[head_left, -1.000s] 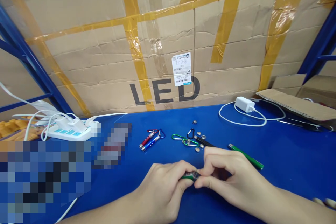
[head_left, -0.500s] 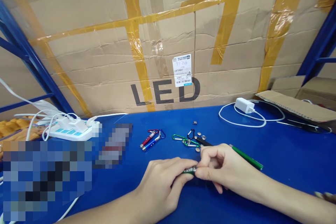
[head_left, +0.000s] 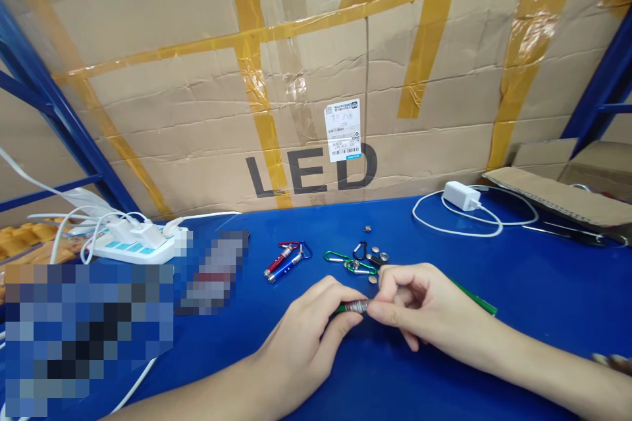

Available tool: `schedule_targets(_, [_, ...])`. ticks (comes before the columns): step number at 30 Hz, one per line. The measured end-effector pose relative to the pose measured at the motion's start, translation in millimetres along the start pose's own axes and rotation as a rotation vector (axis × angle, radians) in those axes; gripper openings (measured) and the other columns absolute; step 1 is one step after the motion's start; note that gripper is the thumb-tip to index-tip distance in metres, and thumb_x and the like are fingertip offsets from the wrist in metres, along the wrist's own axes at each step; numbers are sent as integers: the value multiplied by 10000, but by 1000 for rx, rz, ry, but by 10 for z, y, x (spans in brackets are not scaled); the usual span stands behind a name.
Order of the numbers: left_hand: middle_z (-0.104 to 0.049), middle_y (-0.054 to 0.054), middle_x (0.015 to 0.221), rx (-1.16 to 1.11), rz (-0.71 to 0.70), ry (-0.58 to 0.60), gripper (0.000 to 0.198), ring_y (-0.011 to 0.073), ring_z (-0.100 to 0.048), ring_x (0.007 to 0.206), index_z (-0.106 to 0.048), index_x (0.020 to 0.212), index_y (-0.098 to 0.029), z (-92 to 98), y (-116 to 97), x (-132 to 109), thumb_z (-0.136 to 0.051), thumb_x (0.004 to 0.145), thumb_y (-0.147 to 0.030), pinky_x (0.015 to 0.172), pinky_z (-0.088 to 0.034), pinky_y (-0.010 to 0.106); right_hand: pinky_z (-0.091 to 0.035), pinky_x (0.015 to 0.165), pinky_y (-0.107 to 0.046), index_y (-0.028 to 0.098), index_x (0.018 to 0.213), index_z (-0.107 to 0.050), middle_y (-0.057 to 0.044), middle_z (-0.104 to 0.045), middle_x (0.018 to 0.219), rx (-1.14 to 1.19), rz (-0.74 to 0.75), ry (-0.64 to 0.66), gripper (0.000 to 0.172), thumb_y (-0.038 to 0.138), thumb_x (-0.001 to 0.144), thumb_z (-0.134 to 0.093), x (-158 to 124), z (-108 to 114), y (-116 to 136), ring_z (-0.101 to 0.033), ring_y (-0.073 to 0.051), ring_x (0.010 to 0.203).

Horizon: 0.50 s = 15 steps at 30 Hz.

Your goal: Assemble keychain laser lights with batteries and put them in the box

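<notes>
Pinching one tube [head_left: 356, 306], left fingers [head_left: 342, 323] and right fingers [head_left: 390, 313] sit near two green carabiners [head_left: 364, 272].

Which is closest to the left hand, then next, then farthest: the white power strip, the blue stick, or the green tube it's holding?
1. Green tube: in the left hand.
2. Blue stick: just beyond it.
3. White power strip: far left.

A large cardboard box [head_left: 197, 118], strapped with yellow tape [head_left: 254, 85], stands behind the blue table [head_left: 557, 329]. Blue metal posts [head_left: 69, 131] slant on either side of it; a smaller carton [head_left: 563, 196] sits near its right end.
</notes>
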<state>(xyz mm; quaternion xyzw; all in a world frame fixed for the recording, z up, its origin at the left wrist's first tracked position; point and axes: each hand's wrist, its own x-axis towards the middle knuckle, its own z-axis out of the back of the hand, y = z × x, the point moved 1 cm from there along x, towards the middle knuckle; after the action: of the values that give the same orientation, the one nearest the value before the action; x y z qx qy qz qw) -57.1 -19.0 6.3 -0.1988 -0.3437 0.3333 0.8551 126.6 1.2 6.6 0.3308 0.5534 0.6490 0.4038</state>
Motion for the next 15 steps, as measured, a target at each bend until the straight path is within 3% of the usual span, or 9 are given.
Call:
schedule_targets(9, [-642,28,828,-98,0,50,146,125,-596,723,-606,959,-146,-16,13,-25,-470,908,-128,691,-450,181,-329,366,-163,146,538,-524,58,-546,445,84,-78,55,386,343,486,-851,41,18,-64,-455,-47,357])
schedule_targets(15, [-660,45,834,-79,-55,108,139,126,-616,727,-606,993,-132,-8,-9,-62,-501,904,-119,677,-459,160,-368,377,-151,143,500,-479,31,-630,484,205,-169,127,418,218,393,-877,57,-1,-81,-487,-45,379])
